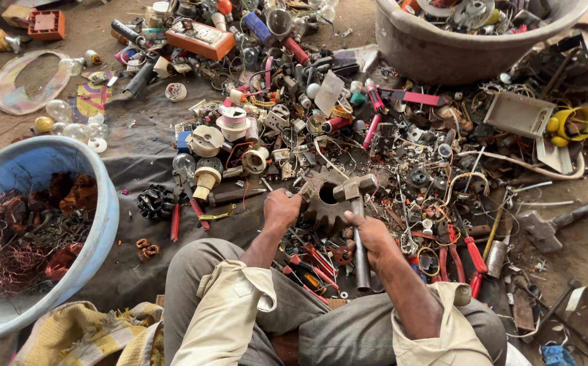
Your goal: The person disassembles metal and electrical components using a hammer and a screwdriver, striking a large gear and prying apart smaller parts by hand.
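Hammer [357, 203], with a worn steel head and a long dull metal handle, is lying across a rusty toothed gear-like core [324, 203] on the dark ground sheet [138, 169], just beyond the person's knees [240, 318]. Hardly any bare room is showing around it: red-handled pliers [460, 254] and screwdrivers are crowding the right and near side, while a small black toothed rotor [155, 202] is sitting near on the left. The right hand [374, 237] is wrapping its grip around the hammer's handle, fingers clamped on it, forearm angled inward. The left hand [282, 209] is closing its grip on the core's left edge, steadying it. A blue tub [104, 203] of copper wire is standing at the left edge, well apart. Farther off, scrap electrical parts, bulbs [60, 108] and an orange box [200, 39] are spreading across the floor, and a grey basin [456, 47] is standing at the top right.
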